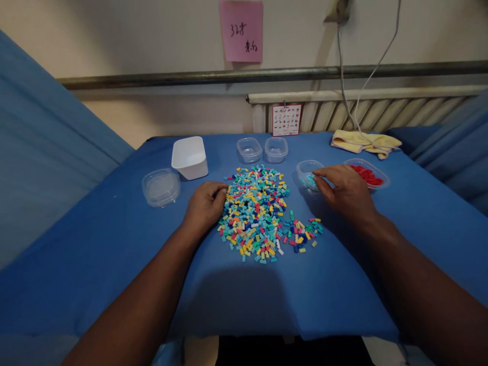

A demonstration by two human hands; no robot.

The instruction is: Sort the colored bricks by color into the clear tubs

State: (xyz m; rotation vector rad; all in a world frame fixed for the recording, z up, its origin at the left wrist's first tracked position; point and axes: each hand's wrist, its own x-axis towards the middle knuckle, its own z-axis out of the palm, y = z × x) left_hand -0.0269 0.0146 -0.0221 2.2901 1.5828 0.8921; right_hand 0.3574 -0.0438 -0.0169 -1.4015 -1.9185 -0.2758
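Observation:
A pile of small multicoloured toy building bricks (253,213) lies in the middle of the blue-covered table, with a smaller scatter of bricks (302,234) at its right. My left hand (206,203) rests at the pile's left edge, fingers curled and thumb against the index finger; whatever may be between them is hidden. Over the rim of a clear plastic tub (305,168) holding light blue bricks (310,180), my right hand (345,190) has its thumb and index tips brought close together. Any piece in that pinch is too small to make out.
Right of that tub, a clear container (383,173) holds red pieces. Two clear tubs (249,152) stand at the back, a white bin (189,157) and stacked clear lids (161,188) at left. A yellow cloth (362,141) lies back right; a small picture card (286,120) leans behind.

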